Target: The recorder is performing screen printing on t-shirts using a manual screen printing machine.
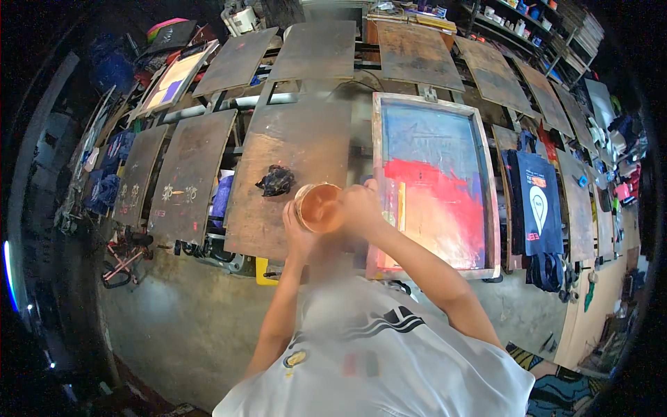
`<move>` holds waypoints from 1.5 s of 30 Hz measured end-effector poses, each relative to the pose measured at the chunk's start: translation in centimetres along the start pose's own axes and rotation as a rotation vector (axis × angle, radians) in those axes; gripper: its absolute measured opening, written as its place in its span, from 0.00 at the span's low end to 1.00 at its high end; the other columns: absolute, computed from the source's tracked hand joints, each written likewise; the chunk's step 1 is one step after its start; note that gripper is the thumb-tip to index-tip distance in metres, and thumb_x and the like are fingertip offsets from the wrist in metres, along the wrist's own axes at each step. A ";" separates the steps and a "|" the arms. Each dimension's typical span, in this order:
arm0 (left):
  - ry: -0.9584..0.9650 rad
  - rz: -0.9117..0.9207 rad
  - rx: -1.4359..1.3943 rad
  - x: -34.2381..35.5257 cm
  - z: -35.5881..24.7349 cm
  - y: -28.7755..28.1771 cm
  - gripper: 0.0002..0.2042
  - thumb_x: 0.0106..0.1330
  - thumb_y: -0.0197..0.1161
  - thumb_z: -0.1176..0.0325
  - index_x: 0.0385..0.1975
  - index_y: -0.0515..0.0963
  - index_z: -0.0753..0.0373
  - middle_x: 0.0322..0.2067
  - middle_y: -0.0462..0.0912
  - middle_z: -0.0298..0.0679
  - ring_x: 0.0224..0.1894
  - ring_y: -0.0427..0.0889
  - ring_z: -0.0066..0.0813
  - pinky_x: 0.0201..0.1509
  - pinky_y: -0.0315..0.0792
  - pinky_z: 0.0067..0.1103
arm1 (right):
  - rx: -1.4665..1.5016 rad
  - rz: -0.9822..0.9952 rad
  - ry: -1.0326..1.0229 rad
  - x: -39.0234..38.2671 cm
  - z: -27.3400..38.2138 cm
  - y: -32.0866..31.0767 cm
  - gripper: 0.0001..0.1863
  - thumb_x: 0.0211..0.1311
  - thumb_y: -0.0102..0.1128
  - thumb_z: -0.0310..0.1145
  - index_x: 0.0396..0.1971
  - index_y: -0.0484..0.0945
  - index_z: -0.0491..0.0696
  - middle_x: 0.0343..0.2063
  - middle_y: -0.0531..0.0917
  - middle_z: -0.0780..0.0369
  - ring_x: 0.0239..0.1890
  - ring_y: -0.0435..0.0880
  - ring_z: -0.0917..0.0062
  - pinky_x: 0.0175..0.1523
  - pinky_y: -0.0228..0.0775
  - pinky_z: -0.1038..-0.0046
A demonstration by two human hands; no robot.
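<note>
My left hand (297, 233) is wrapped around the side of a round tub (303, 201) with an orange-brown inside, held above a brown wooden board (260, 222). At the tub's right rim is my right hand (361, 208), its fingers closed; whatever they grip is hidden, and a blur covers part of this area. On the board, just beyond the tub, lies a crumpled piece of black plastic (276, 181). To the right rests a wood-framed printing screen (431, 184), its mesh blue at the far end and smeared with red ink across the middle and near part.
Rows of flat boards (191, 174) stand on a metal rack to both sides and behind. Dark blue printed bags (538, 201) drape over a board at the right. Another framed screen (177, 75) leans at the far left. Shelves (514, 24) hold bottles at the back right.
</note>
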State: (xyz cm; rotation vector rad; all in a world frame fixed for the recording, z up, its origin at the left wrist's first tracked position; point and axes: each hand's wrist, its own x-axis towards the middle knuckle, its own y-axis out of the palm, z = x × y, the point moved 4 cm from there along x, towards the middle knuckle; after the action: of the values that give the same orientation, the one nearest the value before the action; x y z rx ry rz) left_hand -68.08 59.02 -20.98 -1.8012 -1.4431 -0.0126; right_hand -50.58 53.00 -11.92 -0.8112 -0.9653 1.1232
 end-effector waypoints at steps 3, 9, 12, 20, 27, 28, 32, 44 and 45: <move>-0.007 0.014 0.007 -0.1 0.2 0.1 0.53 0.36 0.85 0.60 0.64 0.60 0.68 0.62 0.64 0.51 0.63 0.68 0.53 0.65 0.67 0.39 | -0.022 0.005 0.021 -0.1 -0.1 0.0 0.14 0.60 0.64 0.44 0.21 0.85 0.51 0.20 0.84 0.59 0.25 0.83 0.64 0.48 0.59 0.59; -0.020 0.006 -0.003 -0.3 0.3 0.1 0.53 0.37 0.85 0.61 0.65 0.59 0.68 0.62 0.63 0.51 0.63 0.67 0.53 0.66 0.66 0.39 | 0.122 -0.064 0.083 -0.2 -0.9 -1.7 0.16 0.63 0.62 0.46 0.24 0.86 0.51 0.20 0.84 0.58 0.25 0.83 0.63 0.47 0.59 0.58; 0.016 0.023 0.051 -0.4 0.0 0.1 0.52 0.38 0.84 0.61 0.64 0.60 0.68 0.62 0.63 0.51 0.64 0.66 0.53 0.66 0.66 0.40 | 0.109 -0.078 0.106 -0.4 -1.1 -1.6 0.16 0.64 0.61 0.48 0.24 0.87 0.53 0.21 0.85 0.58 0.25 0.84 0.64 0.47 0.60 0.58; 0.087 0.021 0.091 -0.2 -0.8 0.3 0.51 0.38 0.84 0.60 0.65 0.61 0.66 0.62 0.64 0.51 0.65 0.65 0.54 0.67 0.64 0.39 | -0.223 0.085 0.209 -1.4 -1.6 -0.9 0.17 0.64 0.61 0.50 0.25 0.87 0.54 0.20 0.85 0.60 0.26 0.85 0.66 0.45 0.60 0.59; 0.086 -0.009 0.112 0.1 -2.1 0.7 0.52 0.36 0.84 0.62 0.65 0.61 0.64 0.61 0.65 0.51 0.64 0.65 0.53 0.68 0.63 0.40 | -0.273 -0.117 0.061 -1.9 -2.0 -1.3 0.10 0.58 0.64 0.43 0.31 0.86 0.54 0.24 0.82 0.63 0.35 0.82 0.70 0.46 0.61 0.59; 0.073 -0.003 0.114 0.1 -2.1 0.8 0.52 0.35 0.85 0.63 0.66 0.61 0.64 0.61 0.64 0.51 0.64 0.65 0.53 0.68 0.62 0.40 | -0.251 -0.151 0.034 -2.0 -1.7 -1.5 0.09 0.58 0.63 0.40 0.33 0.85 0.53 0.26 0.82 0.63 0.37 0.81 0.70 0.47 0.61 0.59; 0.056 0.013 0.105 0.5 -2.5 0.6 0.54 0.34 0.85 0.63 0.66 0.60 0.64 0.62 0.64 0.51 0.65 0.64 0.53 0.69 0.62 0.40 | -0.260 -0.219 0.027 -2.1 -1.5 -1.8 0.07 0.57 0.60 0.35 0.33 0.85 0.53 0.29 0.80 0.64 0.41 0.79 0.71 0.49 0.61 0.60; -0.031 0.054 0.053 1.2 -1.1 0.0 0.55 0.33 0.86 0.66 0.65 0.59 0.67 0.62 0.64 0.53 0.65 0.64 0.54 0.69 0.62 0.40 | -0.192 -0.331 -0.057 -1.2 0.2 -2.3 0.04 0.52 0.64 0.31 0.29 0.83 0.53 0.32 0.79 0.67 0.43 0.77 0.72 0.53 0.60 0.62; -0.035 0.048 0.050 1.3 -0.8 -0.2 0.55 0.33 0.86 0.66 0.65 0.59 0.67 0.62 0.64 0.53 0.65 0.64 0.54 0.69 0.62 0.40 | -0.105 -0.344 -0.014 -1.0 0.5 -2.8 0.04 0.51 0.67 0.33 0.28 0.83 0.52 0.31 0.80 0.67 0.42 0.78 0.72 0.53 0.60 0.62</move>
State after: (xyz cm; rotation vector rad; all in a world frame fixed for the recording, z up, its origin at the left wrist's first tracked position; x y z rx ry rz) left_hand -67.46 59.64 -19.72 -1.8028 -1.4117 0.0797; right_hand -50.22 51.34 -9.46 -0.6895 -1.1338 0.7870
